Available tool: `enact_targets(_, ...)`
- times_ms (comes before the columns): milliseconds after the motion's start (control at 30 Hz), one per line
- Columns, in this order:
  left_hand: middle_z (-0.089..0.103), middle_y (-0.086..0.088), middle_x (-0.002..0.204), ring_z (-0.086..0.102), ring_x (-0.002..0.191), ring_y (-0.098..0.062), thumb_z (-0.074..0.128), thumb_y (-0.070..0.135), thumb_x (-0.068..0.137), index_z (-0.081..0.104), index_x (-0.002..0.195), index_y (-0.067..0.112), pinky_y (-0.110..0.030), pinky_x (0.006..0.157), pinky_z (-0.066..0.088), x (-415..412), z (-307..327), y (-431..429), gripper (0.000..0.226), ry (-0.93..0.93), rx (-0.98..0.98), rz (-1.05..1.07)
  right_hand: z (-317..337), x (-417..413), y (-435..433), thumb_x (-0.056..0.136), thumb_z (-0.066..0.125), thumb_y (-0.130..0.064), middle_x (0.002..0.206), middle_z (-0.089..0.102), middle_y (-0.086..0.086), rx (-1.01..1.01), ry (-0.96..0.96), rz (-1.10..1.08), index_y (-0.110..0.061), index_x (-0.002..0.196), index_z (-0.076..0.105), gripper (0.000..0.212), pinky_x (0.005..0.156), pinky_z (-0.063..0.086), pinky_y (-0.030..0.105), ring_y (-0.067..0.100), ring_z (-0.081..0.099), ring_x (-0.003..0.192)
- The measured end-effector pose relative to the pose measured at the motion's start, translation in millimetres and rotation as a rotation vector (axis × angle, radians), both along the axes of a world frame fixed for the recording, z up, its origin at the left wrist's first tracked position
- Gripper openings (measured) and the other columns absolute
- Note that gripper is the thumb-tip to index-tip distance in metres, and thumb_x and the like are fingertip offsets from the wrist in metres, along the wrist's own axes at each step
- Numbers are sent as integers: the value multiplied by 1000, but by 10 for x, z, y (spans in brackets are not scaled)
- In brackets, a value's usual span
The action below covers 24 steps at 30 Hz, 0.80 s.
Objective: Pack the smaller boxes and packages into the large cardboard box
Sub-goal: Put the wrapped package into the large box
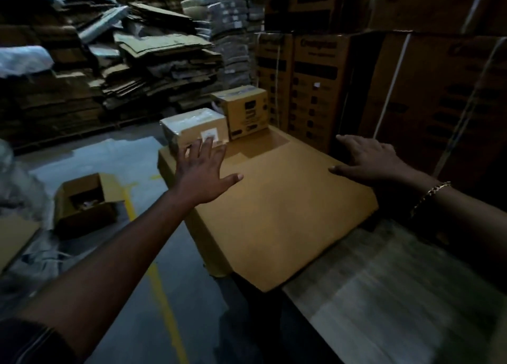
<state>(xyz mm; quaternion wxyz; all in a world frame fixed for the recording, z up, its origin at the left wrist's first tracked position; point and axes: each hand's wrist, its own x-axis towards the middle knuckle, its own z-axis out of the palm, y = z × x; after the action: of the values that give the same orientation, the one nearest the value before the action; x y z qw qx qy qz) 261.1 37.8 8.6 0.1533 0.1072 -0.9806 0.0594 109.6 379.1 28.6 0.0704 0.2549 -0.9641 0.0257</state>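
Observation:
A large flat cardboard box (274, 212) lies closed in front of me, its top facing up. Two smaller boxes stand on its far end: a plastic-wrapped one with a white label (192, 129) and a brown printed one (244, 111) behind it. My left hand (204, 171) hovers open over the large box's far left part, fingertips just in front of the wrapped box. My right hand (367, 158) rests spread on the large box's right edge, a chain bracelet on its wrist. Neither hand holds anything.
A small open carton (82, 202) sits on the floor at left beside a yellow floor line (162, 295). Stacks of flattened cardboard (153, 62) fill the back. Tall printed cartons (411, 89) stand close on the right. A grey table surface (397, 295) lies at lower right.

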Motion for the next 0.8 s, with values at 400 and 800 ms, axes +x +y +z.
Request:
enact_targets(400,5,-7,167,-1,152,-26,29,82,85,14,156,30,-52,118,3,-833,-138,-1980,90,-30,-3,159,-243,-1459,-2393,83,41,-80,165,14,0,-26,-94,117,-35,156,8,92,113,21,53,29,20,147)
enact_targets(800,9,-6,166,1,152,-26,21,85,79,18,155,29,-52,117,4,-1969,-394,-3782,95,-34,84,113,-543,-2242,-4366,82,52,-74,162,23,1,-185,-173,111,-37,154,16,89,113,24,56,28,23,146)
